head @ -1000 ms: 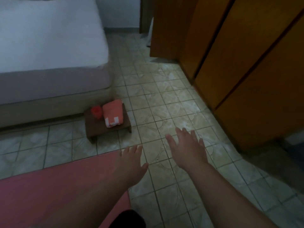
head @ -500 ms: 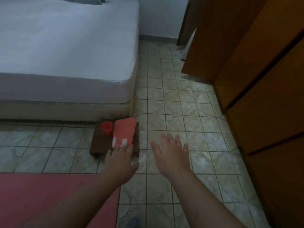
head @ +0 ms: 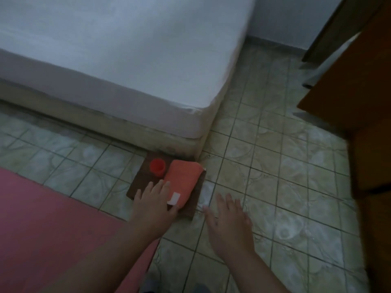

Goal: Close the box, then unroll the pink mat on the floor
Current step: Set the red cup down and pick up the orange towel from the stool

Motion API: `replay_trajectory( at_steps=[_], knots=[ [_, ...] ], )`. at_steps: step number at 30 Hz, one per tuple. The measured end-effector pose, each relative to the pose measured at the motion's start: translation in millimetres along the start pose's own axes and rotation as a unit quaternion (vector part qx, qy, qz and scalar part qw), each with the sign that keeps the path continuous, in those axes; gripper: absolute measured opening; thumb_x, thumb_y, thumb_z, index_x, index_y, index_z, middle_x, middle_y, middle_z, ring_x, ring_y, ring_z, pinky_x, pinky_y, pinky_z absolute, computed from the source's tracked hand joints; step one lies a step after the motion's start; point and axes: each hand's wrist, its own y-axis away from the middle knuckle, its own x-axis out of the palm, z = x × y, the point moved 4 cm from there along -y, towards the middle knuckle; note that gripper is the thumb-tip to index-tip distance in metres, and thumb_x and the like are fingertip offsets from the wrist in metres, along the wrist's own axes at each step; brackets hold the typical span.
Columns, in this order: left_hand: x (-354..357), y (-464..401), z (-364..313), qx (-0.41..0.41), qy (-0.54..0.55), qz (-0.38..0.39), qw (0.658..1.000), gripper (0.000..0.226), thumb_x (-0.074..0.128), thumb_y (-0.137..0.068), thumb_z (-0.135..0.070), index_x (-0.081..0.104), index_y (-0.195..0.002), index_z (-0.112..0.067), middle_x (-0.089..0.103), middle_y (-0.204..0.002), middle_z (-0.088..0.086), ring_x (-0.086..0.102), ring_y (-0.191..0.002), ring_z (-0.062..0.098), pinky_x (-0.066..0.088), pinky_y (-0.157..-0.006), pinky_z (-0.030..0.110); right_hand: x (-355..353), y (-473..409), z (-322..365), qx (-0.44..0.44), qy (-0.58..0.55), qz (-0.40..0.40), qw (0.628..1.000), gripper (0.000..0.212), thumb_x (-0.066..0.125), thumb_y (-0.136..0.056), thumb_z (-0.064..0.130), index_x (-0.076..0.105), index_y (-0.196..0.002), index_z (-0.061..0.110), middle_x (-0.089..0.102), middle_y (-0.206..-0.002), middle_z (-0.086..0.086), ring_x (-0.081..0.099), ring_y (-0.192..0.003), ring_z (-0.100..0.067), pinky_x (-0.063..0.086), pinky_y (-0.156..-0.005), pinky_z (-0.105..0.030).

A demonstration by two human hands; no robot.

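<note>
The pink mat [head: 48, 225] lies flat on the tiled floor at the lower left. A low brown wooden stool [head: 146, 178] stands at the bed's corner, carrying a red cup [head: 157, 166] and a folded orange towel [head: 182, 180] with white marks. My left hand [head: 154, 206] hovers over the stool's near edge with fingers spread, partly covering the towel's near end; I cannot tell if it touches. My right hand [head: 228, 223] is open over bare tiles to the right of the stool. No box is in view.
A bed with a white sheet [head: 118, 56] fills the upper left, its corner right behind the stool. Brown wooden wardrobe doors [head: 364, 98] line the right side. Tiled floor [head: 275, 176] runs between bed and wardrobe.
The view has swung to the left and moved closer to the stool. Both hands have moved forward, and the left hand now reaches over the stool's near edge and the towel.
</note>
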Motion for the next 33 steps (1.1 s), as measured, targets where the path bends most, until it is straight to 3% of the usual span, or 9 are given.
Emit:
replay_trajectory(
  at_steps=[2,6,10,19,25,30,33],
  knots=[
    [20.4,-17.8,17.3,-0.023,0.013,0.005,1.0,0.07,0.038,-0.091,-0.052,0.012,-0.149,-0.023,0.015,-0.159,-0.002,0.01,-0.147,0.021,0.012,-0.119,0.045,9.9,-35.4,0.3,-0.01,-0.003,0.002,1.0,0.068,0.016,-0.093,0.063,0.016,-0.152,0.028,0.012,-0.162,-0.001,0.006,-0.149,-0.022,0.011,-0.119,-0.046],
    [61.5,-64.2,56.1,-0.053,0.026,-0.019,0.998,0.081,0.026,-0.078,-0.056,0.015,-0.15,-0.021,0.016,-0.158,0.002,0.013,-0.146,0.022,0.014,-0.118,0.045,48.0,-104.6,7.0,-0.029,-0.024,-0.017,0.999,0.065,0.021,-0.093,0.06,0.019,-0.151,0.029,0.015,-0.161,-0.001,0.009,-0.148,-0.022,0.015,-0.118,-0.047],
    [111.7,-124.2,104.0,-0.077,0.03,-0.056,0.995,0.08,0.044,-0.086,-0.054,0.011,-0.15,-0.018,0.016,-0.158,0.007,0.016,-0.145,0.025,0.019,-0.117,0.046,116.6,-174.7,14.5,-0.049,-0.028,-0.034,0.998,0.066,0.023,-0.093,0.061,0.018,-0.151,0.03,0.017,-0.161,-0.003,0.013,-0.147,-0.021,0.02,-0.116,-0.049],
    [215.2,-256.5,166.4,-0.055,0.097,-0.127,0.986,0.109,0.057,-0.07,-0.068,-0.003,-0.15,-0.024,0.004,-0.159,0.008,0.005,-0.147,0.026,0.015,-0.118,0.047,268.2,-286.1,14.9,-0.069,0.025,-0.049,0.996,0.07,0.025,-0.09,0.068,0.01,-0.151,0.037,0.001,-0.163,-0.004,-0.007,-0.148,-0.028,0.003,-0.118,-0.052],
    [254.3,-318.7,180.0,-0.011,0.125,-0.198,0.972,0.125,0.063,-0.059,-0.074,-0.009,-0.149,-0.027,0.002,-0.16,0.005,0.006,-0.147,0.025,0.018,-0.118,0.049,322.9,-350.7,4.8,-0.072,0.039,-0.099,0.992,0.073,0.025,-0.085,0.073,0.012,-0.15,0.041,-0.007,-0.162,-0.002,-0.013,-0.147,-0.031,-0.001,-0.117,-0.056],
    [256.6,-343.7,178.7,0.036,0.16,-0.227,0.96,0.124,0.07,-0.056,-0.07,0.003,-0.149,-0.023,0.011,-0.158,0.005,0.014,-0.145,0.021,0.021,-0.118,0.039,344.1,-370.9,11.7,-0.085,0.028,-0.126,0.988,0.076,0.026,-0.083,0.075,0.012,-0.149,0.042,-0.011,-0.162,0.001,-0.015,-0.146,-0.034,0.008,-0.116,-0.058],
    [256.1,-347.5,176.8,0.019,0.195,-0.23,0.953,0.115,0.076,-0.06,-0.057,0.015,-0.148,-0.016,0.026,-0.149,0.01,0.031,-0.137,0.024,0.03,-0.113,0.036,344.7,-374.6,16.8,-0.085,0.02,-0.126,0.988,0.073,0.029,-0.084,0.073,0.016,-0.149,0.041,-0.009,-0.162,0.001,-0.013,-0.147,-0.034,0.012,-0.114,-0.061]
  ],
)
